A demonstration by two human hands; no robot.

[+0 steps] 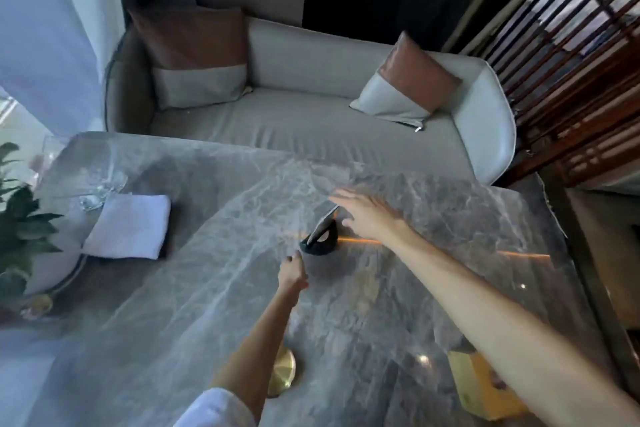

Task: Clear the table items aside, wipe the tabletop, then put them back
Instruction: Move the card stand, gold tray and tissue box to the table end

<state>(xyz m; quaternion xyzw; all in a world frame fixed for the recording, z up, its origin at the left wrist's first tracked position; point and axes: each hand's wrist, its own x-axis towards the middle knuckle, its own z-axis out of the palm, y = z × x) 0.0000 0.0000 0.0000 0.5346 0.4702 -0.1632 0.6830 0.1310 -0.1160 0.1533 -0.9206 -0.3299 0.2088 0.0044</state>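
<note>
A folded white towel [129, 226] lies at the left of the marble table [450, 218]. Mid-table, a dark stand holding a card [320, 237] is approached: left hand [292, 272] loosely curled beside it, right hand [369, 215] spread above, nothing gripped. The base should be held, so the card is not tipped.

Pale daylight enters from the window [20, 45] on the left, leaving that side washed out while the far wall stays dark. The polished desk [398, 305] carries soft glare, small bright spots and an orange streak. The whole picture is soft with motion blur, and the wide lens bends lines at the edges.
</note>
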